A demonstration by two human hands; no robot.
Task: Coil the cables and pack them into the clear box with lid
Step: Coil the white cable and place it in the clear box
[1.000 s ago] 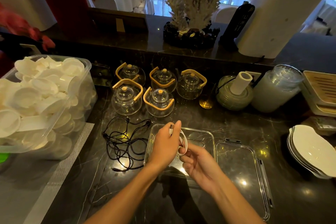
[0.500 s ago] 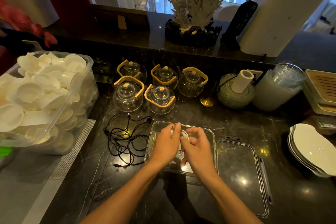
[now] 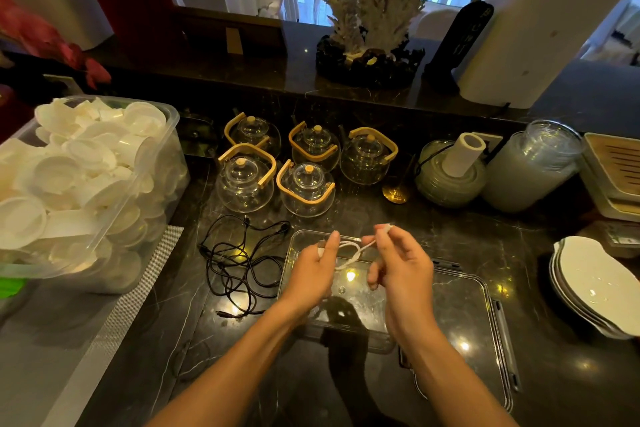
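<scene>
A short white cable (image 3: pixel 350 251) hangs in a loose loop between my two hands, above the clear box (image 3: pixel 349 308) on the dark counter. My left hand (image 3: pixel 311 270) grips one end of it; my right hand (image 3: pixel 401 267) pinches the other end, a white plug, between thumb and forefinger. Left of the box, a tangled black cable (image 3: pixel 239 260) lies loose on the counter. The box's clear lid (image 3: pixel 464 319) rests flat to the right of the box, partly under my right forearm.
Several glass teapots (image 3: pixel 304 187) with wooden handles stand behind the box. A large clear bin of white dishes (image 3: pixel 79 184) fills the left side. Stacked white plates (image 3: pixel 595 284) sit at the right edge, with jars (image 3: pixel 530 166) at the back right.
My hands have drawn apart, pulling the white cable from a tight coil into a stretched loose loop; my right hand has risen with the plug end.
</scene>
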